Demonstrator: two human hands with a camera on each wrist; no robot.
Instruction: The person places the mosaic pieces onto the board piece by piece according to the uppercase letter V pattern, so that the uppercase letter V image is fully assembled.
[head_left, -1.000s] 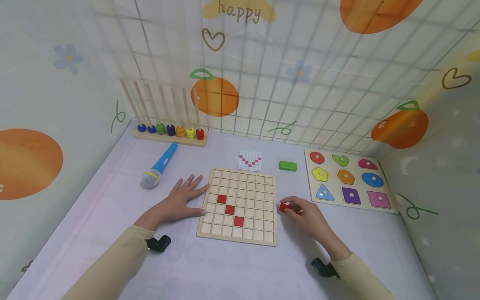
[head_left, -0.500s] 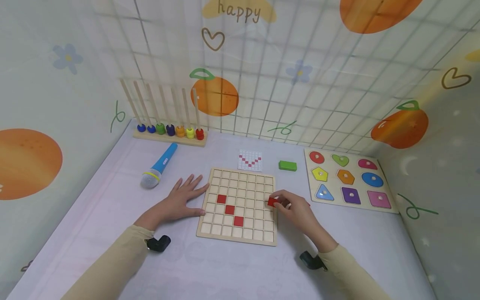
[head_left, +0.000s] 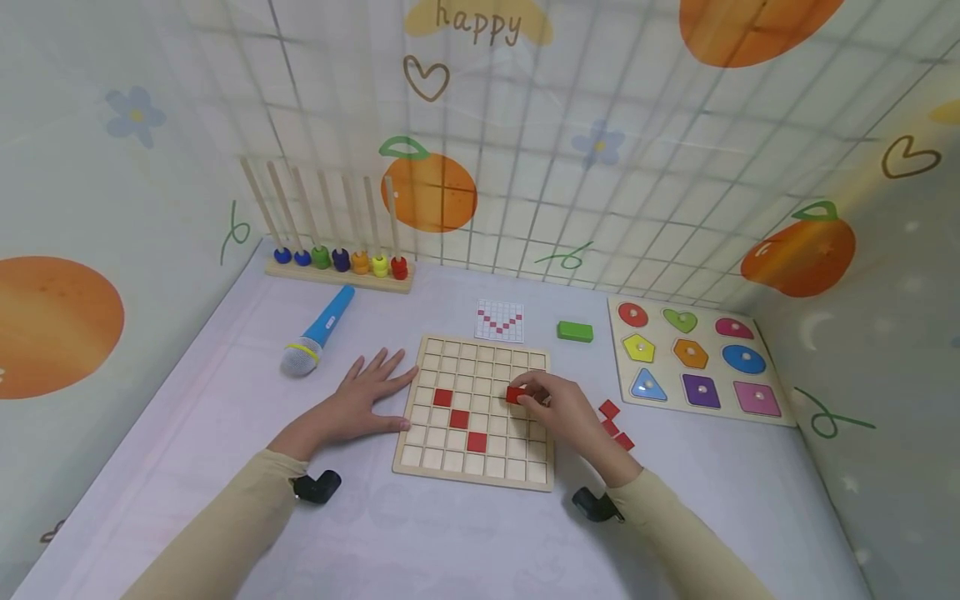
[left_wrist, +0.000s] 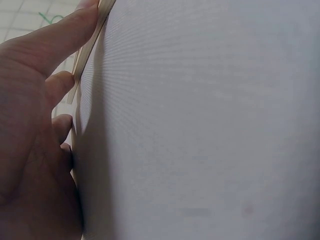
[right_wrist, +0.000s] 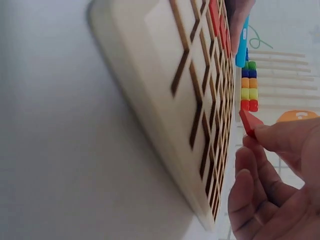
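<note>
A wooden grid board [head_left: 474, 481] lies on the table, with three red square tiles [head_left: 459, 419] set in its cells in a diagonal line. My left hand [head_left: 363, 402] rests at the board's left edge, fingers spread, thumb and fingertips touching the rim. Between thumb and fingertips, my right hand [head_left: 564, 412] pinches another red tile [right_wrist: 250, 122], tilted above the right part of the grid. Several loose red tiles [head_left: 609, 409] lie on the table to the right of that hand, partly hidden by it. Behind the board is a small card [head_left: 499, 321] printed with a red V pattern.
A green block [head_left: 575, 332] lies right of the card. A shape puzzle board [head_left: 663, 367] is at the right. At the back left stands a peg rack [head_left: 337, 278] with coloured beads, and a blue toy microphone [head_left: 324, 325] lies in front of it.
My right hand has carried the red tile leftward from beside the board to over its right-hand columns, uncovering loose red tiles behind it. My left hand has stayed put.
</note>
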